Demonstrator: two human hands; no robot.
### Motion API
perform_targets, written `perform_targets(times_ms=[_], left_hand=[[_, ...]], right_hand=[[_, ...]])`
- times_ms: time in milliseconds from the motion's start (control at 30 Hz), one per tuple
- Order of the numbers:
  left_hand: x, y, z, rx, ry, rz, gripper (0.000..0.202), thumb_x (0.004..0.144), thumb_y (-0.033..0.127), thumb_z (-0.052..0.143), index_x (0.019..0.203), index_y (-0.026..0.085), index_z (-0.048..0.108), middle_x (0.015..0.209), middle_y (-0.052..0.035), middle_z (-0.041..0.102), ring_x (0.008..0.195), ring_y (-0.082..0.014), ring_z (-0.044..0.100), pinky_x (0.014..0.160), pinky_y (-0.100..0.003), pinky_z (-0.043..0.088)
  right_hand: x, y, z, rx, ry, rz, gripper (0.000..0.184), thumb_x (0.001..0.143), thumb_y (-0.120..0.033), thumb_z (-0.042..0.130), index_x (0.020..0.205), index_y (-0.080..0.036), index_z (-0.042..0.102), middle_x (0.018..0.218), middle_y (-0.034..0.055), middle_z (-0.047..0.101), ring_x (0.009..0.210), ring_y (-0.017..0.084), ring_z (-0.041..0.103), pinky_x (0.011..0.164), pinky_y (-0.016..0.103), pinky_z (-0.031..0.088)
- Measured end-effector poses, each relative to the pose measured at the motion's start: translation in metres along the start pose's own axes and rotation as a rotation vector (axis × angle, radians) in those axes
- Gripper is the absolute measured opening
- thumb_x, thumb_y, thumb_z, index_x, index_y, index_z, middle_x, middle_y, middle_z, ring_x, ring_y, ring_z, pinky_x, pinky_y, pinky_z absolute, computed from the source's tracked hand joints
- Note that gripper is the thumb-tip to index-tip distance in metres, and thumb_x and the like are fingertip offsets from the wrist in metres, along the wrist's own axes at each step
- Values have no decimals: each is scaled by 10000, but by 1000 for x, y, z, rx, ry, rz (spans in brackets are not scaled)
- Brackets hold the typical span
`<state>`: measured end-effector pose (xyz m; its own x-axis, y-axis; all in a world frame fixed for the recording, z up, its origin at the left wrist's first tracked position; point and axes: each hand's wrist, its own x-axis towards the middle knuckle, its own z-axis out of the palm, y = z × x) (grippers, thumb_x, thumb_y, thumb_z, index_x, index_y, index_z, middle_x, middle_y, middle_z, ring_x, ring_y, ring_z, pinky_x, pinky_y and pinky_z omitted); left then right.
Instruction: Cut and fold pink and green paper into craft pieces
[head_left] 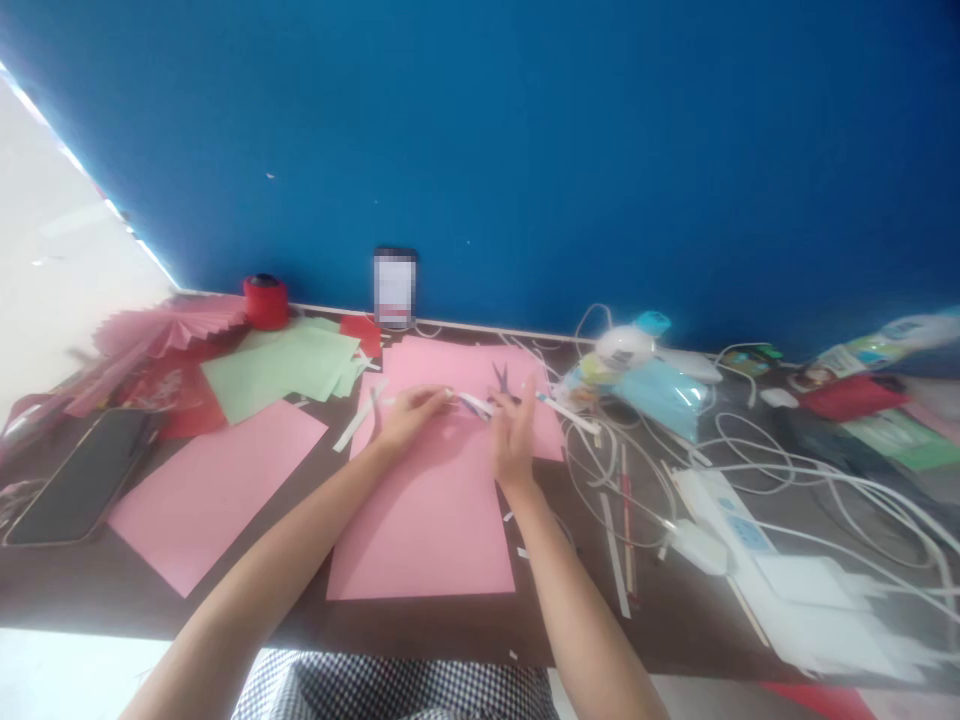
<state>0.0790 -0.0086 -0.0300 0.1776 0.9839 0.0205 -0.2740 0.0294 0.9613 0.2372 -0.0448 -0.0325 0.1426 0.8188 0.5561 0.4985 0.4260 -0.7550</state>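
My left hand point(416, 412) is closed in a pinch on one end of a narrow white paper strip point(474, 402) above pink paper. The strip reaches across to my right hand point(514, 440), whose thumb and a finger close on its other end while another finger points up. Dark scissors point(501, 378) show with parted blades just beyond the right fingers; whether that hand touches them I cannot tell. Stacked pink sheets point(424, 530) lie under both hands. Another white strip point(352, 428) rests left of the stack's edge.
Left are green sheets point(281, 370), a pink sheet point(217, 490), a folded pink fan point(172, 325), a phone point(79, 475) and a red roll point(265, 302). Another phone point(395, 290) leans on the blue wall. Right are white cables point(757, 480), a power strip point(731, 515) and a glue bottle point(619, 350).
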Motion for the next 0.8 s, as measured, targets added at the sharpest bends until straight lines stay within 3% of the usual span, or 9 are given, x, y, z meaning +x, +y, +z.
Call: perform_targets(times_ms=[67,167,333,500,633,700,800], left_hand=[[1,-1,0,-26,-10,-31,341,686,405,672,893,135,678,915,-107,691,849,-224,650,845,-370,473],[3,-2,-2,-47,5,-50,332,685,403,673,889,140,680,896,-100,694,844,-229,650,839,-376,473],[4,-3,-5,-113,30,-76,310,662,371,698,864,136,681,847,-83,697,810,-211,653,843,-365,472],[8,-1,-8,-303,89,-142,302,645,312,725,868,116,669,874,-92,691,792,-188,657,881,-364,464],[14,19,-18,-307,158,-155,284,657,285,720,872,110,660,948,-109,677,836,-189,654,893,-349,470],[18,37,-27,-311,193,-49,246,686,289,696,865,125,656,1004,-98,663,920,-178,632,914,-315,462],[22,65,-48,-213,263,48,249,675,310,699,855,143,655,955,-79,676,893,-168,638,883,-309,484]], right_hand=[[1,-1,-1,-16,25,0,360,909,-322,294,1214,-189,432,1102,119,576,1043,212,532,868,395,419],[3,-1,-2,-40,18,12,372,919,-314,240,892,-177,585,1013,104,590,1019,205,515,884,384,392],[8,0,0,0,-33,33,321,891,-310,338,647,-192,511,730,28,558,758,166,523,798,343,411],[8,0,1,-16,89,6,320,794,-307,532,514,-199,420,593,-33,435,611,125,466,836,339,410],[6,-1,-2,-84,180,-41,378,772,-290,565,475,-207,345,551,-46,381,546,108,421,714,293,439],[5,0,-4,-152,207,-70,367,792,-283,539,484,-208,355,564,-33,415,567,115,447,656,270,430],[6,5,-6,-265,228,-124,303,810,-287,519,533,-203,427,628,-2,490,639,131,503,644,262,417]])
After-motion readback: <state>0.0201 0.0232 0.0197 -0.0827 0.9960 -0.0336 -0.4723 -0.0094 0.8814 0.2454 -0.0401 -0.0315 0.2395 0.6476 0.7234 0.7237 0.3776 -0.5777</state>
